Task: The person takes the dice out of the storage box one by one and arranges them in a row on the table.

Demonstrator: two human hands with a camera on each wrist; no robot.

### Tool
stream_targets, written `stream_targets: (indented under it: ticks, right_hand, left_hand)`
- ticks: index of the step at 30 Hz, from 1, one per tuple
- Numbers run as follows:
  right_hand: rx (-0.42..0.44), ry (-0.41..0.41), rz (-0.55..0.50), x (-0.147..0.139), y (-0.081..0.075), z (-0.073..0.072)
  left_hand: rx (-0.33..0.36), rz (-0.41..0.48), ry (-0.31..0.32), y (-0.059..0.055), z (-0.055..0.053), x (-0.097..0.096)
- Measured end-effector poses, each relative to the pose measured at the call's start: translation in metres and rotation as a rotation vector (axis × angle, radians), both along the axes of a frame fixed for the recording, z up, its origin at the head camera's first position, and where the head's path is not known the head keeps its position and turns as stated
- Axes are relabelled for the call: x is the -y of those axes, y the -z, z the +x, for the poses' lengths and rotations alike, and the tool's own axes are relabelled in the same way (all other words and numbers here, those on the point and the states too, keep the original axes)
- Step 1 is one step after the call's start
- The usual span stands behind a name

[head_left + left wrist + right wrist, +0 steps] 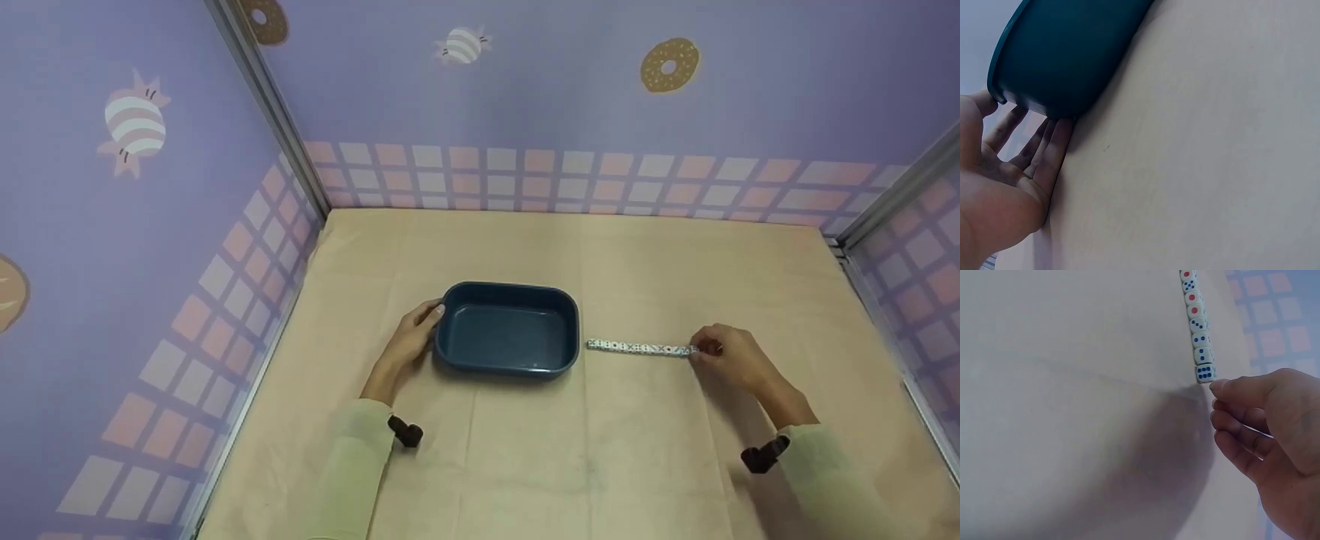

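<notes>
A deep blue rectangular baking dish [506, 367] with rounded corners lies on the cloth, its inside bare. My left hand [411, 334] holds its left end, thumb over the rim; in the left wrist view the fingers [1053, 149] reach beneath the dish's outer wall. To the right of the dish runs a straight row of white dice [637, 348]. At the row's right end is my right hand [731, 356], its thumb tip right at the last die [1205, 373], which shows six blue dots. The other fingers of that hand bend loosely behind the thumb.
A beige cloth [525, 465] with fold lines covers the table. Purple panels [555, 97] with sweets and checks printed on them stand at the back and both sides, joined by grey metal posts [289, 127]. A dark camera mount sits on each wrist.
</notes>
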State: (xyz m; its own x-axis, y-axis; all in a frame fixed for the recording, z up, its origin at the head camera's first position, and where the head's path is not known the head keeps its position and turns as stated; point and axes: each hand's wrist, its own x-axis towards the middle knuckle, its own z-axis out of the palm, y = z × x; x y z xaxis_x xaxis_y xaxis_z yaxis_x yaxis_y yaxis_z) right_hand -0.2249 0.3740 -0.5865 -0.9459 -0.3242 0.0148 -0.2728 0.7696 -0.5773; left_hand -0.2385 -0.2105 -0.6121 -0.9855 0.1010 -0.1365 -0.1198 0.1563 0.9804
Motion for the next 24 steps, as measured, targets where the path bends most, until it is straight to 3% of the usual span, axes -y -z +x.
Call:
stream_targets:
  ticks: [13,24]
  right_hand:
    - [0.007,-0.006,-0.009,-0.0006,0.0086,0.0023]
    - [-0.001,-0.011,-0.012,-0.0002,0.0094,0.0005]
  left_hand:
    - [0.016,0.001,0.017,0.0004,-0.0021,-0.0003]
    - [0.031,0.014,-0.007,0.0,-0.0002,0.0002]
